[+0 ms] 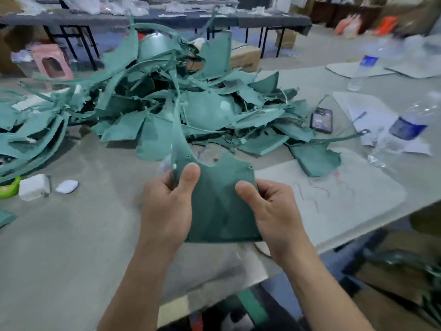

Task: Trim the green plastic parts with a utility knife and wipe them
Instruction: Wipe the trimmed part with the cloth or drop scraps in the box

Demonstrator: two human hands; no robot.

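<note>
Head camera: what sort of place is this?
Likely a small workshop: a heap of green plastic pieces lies on the worktable, a long table stands behind, with cardboard boxes nearby.

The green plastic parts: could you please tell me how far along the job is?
Done: loose thin green strips in the pile of green plastic pieces suggest some trimming. In hand: left hand and right hand grip one flat green plastic piece, a thin strip still attached. Left: trimming it, wiping; no knife visible.

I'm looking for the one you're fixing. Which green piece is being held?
The green piece nearest the camera, gripped by left hand and right hand; the pile lies on the table.
</note>
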